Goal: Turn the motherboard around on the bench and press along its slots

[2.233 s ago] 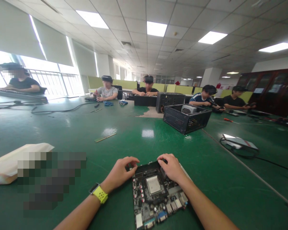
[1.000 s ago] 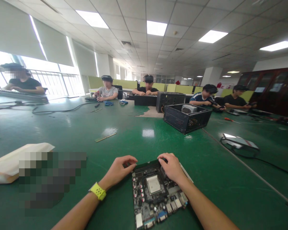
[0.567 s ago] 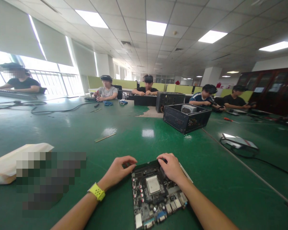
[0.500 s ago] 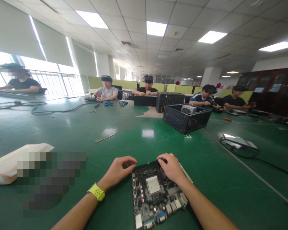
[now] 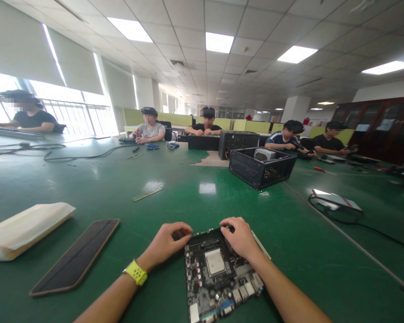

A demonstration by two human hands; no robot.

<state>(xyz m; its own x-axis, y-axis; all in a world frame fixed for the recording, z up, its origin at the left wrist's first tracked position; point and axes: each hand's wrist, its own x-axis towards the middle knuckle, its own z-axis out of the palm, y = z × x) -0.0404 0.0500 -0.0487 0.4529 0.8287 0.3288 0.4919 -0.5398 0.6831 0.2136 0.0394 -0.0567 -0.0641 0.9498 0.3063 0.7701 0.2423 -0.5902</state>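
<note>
A motherboard (image 5: 210, 287) lies on the green table, its ports towards me and a silver processor (image 5: 216, 262) near its middle. My left hand (image 5: 170, 242), with a yellow watch band on its wrist, is at the board's far left corner, thumb and fingers curled round the end of a dark strip along the far edge. My right hand (image 5: 239, 235) pinches the same strip further right. The hand covers the far right part of the board. The exact fingertip contact is hard to make out.
A phone (image 5: 76, 258) and a pale packet (image 5: 28, 229) lie at the left. Beyond the board are a thin strip (image 5: 147, 194) and an open computer case (image 5: 261, 168). A cabled device (image 5: 338, 201) sits at the right. Several people sit across the table.
Both hands stay at the far edge of the board with almost no movement. The view has shifted very slightly.
</note>
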